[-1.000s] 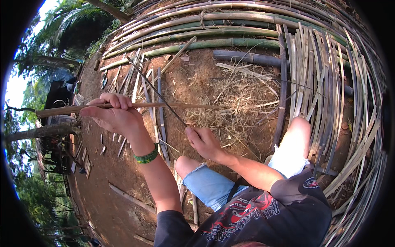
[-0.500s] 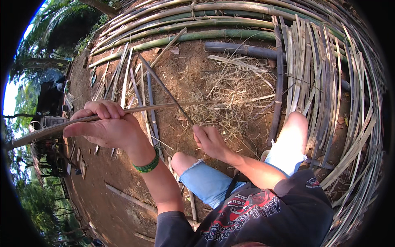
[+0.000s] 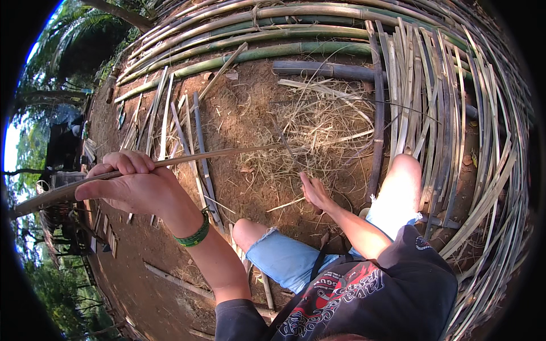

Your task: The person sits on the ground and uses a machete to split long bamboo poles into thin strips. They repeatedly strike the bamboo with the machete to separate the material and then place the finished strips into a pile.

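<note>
My left hand (image 3: 131,184) is closed round a long split bamboo strip (image 3: 216,154), its thumb along the near side and a green woven band at the wrist. One end of the strip runs off to the far left; the thinner end reaches over the middle of the ground. In my right hand (image 3: 317,192) is a long thin-bladed knife (image 3: 287,143), gripped by its handle, which is mostly hidden by the fingers. Its blade slants up and left, close to the strip's thin end; whether they touch I cannot tell.
Pale shavings (image 3: 307,128) lie heaped on the dirt in front of my knees. Several green bamboo poles (image 3: 244,55) lie beyond. Many split strips (image 3: 406,85) lean over a dark pole (image 3: 378,113) at the right. More loose strips (image 3: 166,113) are scattered to the left.
My right hand has drawn the knife toward the right and nearer to me, along to the strip's thin end. The left hand with the strip has shifted slightly left.
</note>
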The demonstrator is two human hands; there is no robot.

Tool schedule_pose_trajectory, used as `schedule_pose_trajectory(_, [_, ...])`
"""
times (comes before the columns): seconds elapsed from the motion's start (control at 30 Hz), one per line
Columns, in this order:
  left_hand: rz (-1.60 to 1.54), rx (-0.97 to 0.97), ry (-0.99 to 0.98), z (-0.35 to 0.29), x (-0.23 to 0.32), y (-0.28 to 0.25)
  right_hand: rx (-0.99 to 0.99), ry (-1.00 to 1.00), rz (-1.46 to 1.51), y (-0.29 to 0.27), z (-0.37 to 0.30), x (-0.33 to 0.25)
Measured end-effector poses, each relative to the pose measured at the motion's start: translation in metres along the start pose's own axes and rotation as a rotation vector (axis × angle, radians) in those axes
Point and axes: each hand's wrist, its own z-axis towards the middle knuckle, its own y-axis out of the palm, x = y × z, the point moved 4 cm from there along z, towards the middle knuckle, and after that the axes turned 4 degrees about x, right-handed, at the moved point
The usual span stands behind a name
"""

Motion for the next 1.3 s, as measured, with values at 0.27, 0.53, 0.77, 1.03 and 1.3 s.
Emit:
schedule_pose_trajectory(0.27, [0.077, 0.107, -0.045, 0.014, -0.008, 0.004, 0.160, 0.420, 0.035, -0.024, 0.027, 0.083])
schedule_pose_trajectory(0.53, [-0.162, 0.052, -0.248, 0.051, -0.025, -0.045, 0.152, 0.318, -0.048, -0.024, 0.009, 0.051])
schedule_pose_trajectory(0.77, [-0.369, -0.228, -0.373, 0.083, -0.040, -0.143, 0.182, 0.384, -0.141, -0.051, 0.003, 0.075])
schedule_pose_trajectory(1.03, [-0.378, -0.174, -0.446, 0.104, -0.063, -0.199, 0.136, 0.320, 0.026, -0.042, -0.007, 0.073])
schedule_pose_trajectory(1.3, [-0.422, -0.195, -0.486, 0.111, -0.075, -0.197, 0.103, 0.250, 0.064, -0.028, -0.012, 0.081])
